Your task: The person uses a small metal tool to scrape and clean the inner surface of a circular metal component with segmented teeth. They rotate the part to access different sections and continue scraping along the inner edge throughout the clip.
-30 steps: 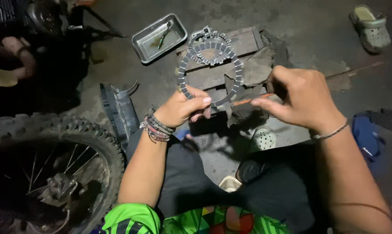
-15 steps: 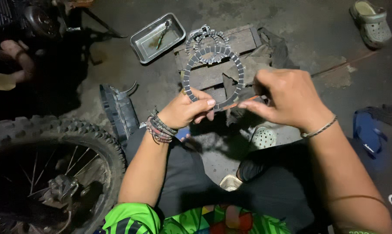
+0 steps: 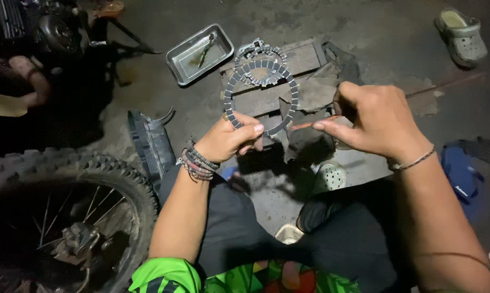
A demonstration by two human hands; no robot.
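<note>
Your left hand pinches the toothed ring at its lower edge, above the wooden block; your right hand pinches a thin stick touching the ring

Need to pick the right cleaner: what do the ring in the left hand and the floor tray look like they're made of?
Ring: probably a metal core faced with dull grey friction pads, judging by its evenly segmented blocks. Tray: likely steel or aluminium, with a bright reflective rim and thin pressed walls. Left hand pinches the ring's lower edge.
</note>
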